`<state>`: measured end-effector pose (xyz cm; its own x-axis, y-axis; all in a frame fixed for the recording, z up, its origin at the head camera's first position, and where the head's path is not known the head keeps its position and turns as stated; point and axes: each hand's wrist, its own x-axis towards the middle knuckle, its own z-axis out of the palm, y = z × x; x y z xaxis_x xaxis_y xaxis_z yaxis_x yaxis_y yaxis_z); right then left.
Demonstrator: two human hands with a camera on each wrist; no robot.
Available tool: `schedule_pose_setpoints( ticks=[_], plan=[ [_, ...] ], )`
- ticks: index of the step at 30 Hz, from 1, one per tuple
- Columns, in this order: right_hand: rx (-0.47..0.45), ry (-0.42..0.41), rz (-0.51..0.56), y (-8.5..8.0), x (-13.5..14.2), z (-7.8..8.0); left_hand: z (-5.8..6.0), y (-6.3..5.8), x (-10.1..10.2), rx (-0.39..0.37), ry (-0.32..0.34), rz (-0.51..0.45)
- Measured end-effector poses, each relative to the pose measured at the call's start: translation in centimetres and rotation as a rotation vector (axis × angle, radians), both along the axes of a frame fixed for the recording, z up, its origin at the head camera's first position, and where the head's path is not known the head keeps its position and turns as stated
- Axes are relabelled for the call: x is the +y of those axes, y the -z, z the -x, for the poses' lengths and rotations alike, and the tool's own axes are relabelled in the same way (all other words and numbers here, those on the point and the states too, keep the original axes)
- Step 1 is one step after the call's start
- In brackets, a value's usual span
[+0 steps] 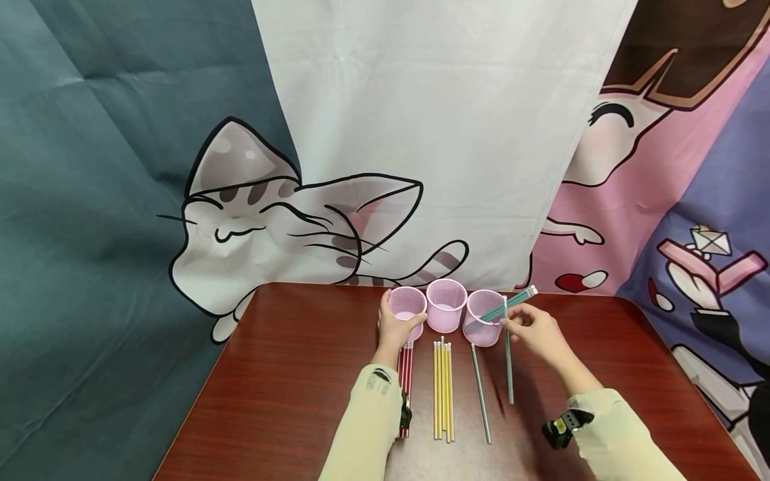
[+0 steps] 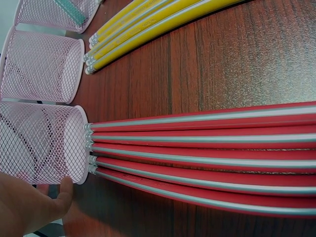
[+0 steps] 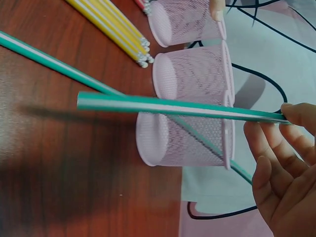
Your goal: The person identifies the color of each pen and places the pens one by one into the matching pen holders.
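Right hand (image 1: 532, 327) pinches green pencil (image 1: 508, 361) beside right cup (image 1: 484, 317) — left hand (image 1: 394, 327) grips left cup (image 1: 407, 308).

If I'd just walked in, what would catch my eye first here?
Probably the three pink mesh cups in a row at the table's far edge, with red pencils and yellow pencils lined up before them. The right hand holds a green pencil beside the right cup, while the left hand steadies the left one.

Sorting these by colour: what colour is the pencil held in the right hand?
Green with a white stripe; the pencil shows best in the right wrist view.
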<state>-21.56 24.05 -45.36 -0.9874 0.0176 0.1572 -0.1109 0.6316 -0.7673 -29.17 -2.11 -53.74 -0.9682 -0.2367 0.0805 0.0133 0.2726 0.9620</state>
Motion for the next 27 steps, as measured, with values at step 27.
schedule_pose_setpoints(
  ticks=[27],
  plan=[
    [0.051, 0.089, 0.180, -3.5, 0.0, 1.0, -0.1, -0.2, 0.1, -0.009, -0.004, 0.010]
  ],
)
